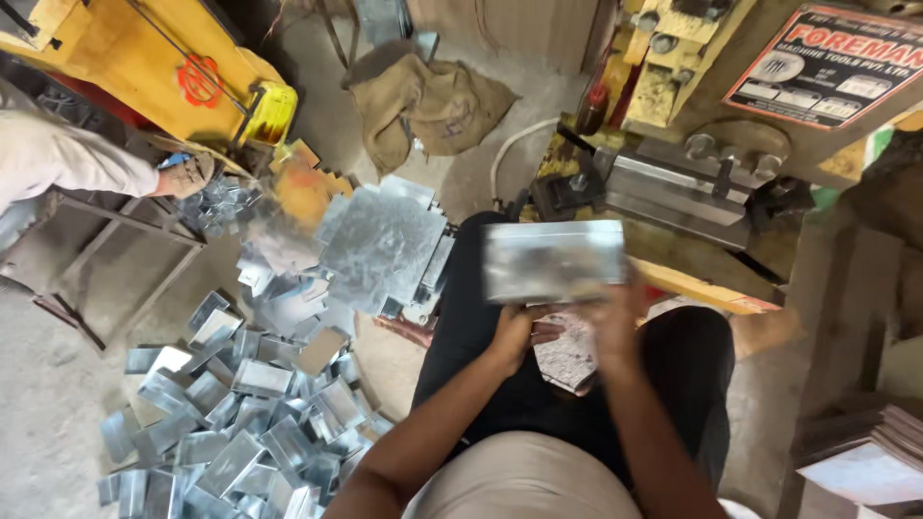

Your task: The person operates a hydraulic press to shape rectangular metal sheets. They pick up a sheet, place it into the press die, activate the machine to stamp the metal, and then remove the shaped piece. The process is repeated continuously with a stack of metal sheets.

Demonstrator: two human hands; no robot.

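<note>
co-worker's hand (185, 175) at 10 o'clock over bent metal pieces (231, 423) heaped at 8. flat sheet stack (383, 245) just left of centre. both hands, left hand (514, 332) and right hand (615, 322), clamped on blurred metal tray (553, 261), long axis running 9 to 3. red-bordered rectangular sign (835, 65) at 2 on press (673, 183).

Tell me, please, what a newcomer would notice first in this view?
Probably the shiny metal box, blurred, held up at the centre by the left hand and right hand. Next, the heap of bent metal pieces on the floor at lower left, with a stack of flat sheets above it. A yellow press stands ahead at upper right.
</note>
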